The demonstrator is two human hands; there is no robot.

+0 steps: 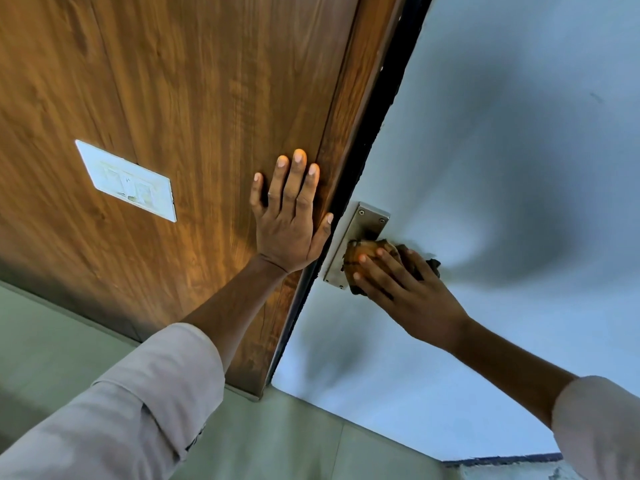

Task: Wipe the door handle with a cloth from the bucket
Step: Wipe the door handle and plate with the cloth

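My right hand [405,289] presses a brown cloth [363,252] over the door handle, whose lever is hidden under the cloth and fingers. Only the handle's metal backplate [367,221] shows, screwed onto the pale blue door [502,168] close to its left edge. My left hand [291,216] lies flat with fingers spread on the brown wooden panel [173,81], just left of the dark gap beside the door. The bucket is out of view.
A white switch plate [128,181] is set into the wooden panel to the left. A dark gap [391,98] runs between panel and door. Pale green floor [294,441] lies below, and both of my sleeves are light grey.
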